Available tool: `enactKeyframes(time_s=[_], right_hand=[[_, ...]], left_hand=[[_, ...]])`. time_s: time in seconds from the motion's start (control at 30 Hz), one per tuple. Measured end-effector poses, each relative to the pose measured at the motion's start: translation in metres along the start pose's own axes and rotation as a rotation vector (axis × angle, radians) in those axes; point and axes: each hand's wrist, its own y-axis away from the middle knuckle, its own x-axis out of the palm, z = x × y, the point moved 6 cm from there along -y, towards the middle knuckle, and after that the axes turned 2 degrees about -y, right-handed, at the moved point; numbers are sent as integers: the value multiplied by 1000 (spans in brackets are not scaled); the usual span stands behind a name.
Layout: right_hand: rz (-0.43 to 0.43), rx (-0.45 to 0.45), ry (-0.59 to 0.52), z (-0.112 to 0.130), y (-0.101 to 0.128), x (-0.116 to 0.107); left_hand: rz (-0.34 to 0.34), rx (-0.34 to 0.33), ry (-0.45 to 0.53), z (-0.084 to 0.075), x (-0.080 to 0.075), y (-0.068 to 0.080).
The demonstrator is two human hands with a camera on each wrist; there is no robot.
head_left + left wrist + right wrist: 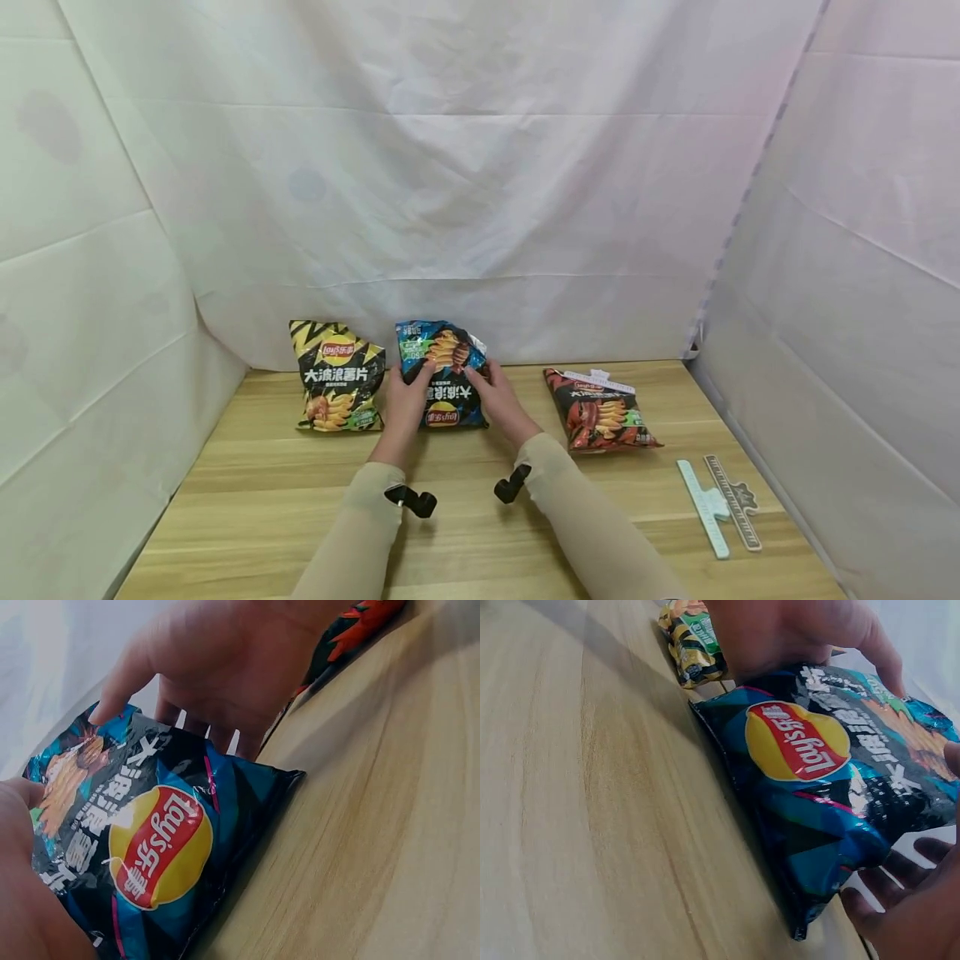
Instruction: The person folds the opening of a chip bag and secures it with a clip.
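Note:
A blue-and-black bag of potato chips [448,398] is upside down at the back of the table, its lettering inverted in the head view. My left hand [406,400] holds its left side and my right hand [501,402] its right side. Both thumbs lie on the printed front. In the left wrist view, the right hand's fingers [196,724] reach behind the bag; the left hand's fingers are mostly hidden. The bag's lower edge is close to the wood. Its upper right corner looks slanted and silvery.
Left of my hands is a yellow-and-black chip bag [341,379]. To the right lies a red-and-black chip bag [603,421] with a white clip [600,382] across its top. Pale green [703,508] and grey [732,502] clips lie near the table's right edge. White cloth [480,192] hangs behind.

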Motion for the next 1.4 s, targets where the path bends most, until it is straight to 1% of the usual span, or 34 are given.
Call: enactKeyframes(time_s=[0.2, 0.3, 0.43, 0.5, 0.57, 0.73, 0.9, 1.03, 1.13, 1.27, 1.33, 1.4], right_hand=[[26, -26, -79, -2, -5, 9], [19, -28, -98, -3, -7, 13], [-15, -27, -99, -3, -9, 15], [-42, -35, -105, -3, -10, 15], [-72, -41, -106, -3, -11, 16], [-130, -46, -131, -3, -9, 18], [-168, -44, -152, 1, -5, 17], [-190, -50, -148, 3, -5, 15], [-197, -55, -143, 3, -5, 12], [-186, -57, -122, 10, 0, 7], [-172, -60, -111, 14, 5, 3], [-156, -70, -100, 17, 10, -1]], left_hand=[[-27, -37, 41, 7, -1, -7], [-21, -45, 44, 10, -1, -10], [5, -7, 73, 9, 2, -12], [13, 21, 102, 8, 4, -13], [16, 35, 115, 8, 5, -13], [-6, 52, 113, 9, 7, -13], [-12, 88, 151, 6, 10, -11], [-21, 103, 167, 2, 12, -9], [-19, 95, 159, 0, 13, -7], [-8, 59, 137, -5, 13, -2], [7, 35, 126, -6, 14, 2], [36, 15, 119, -8, 16, 7]])
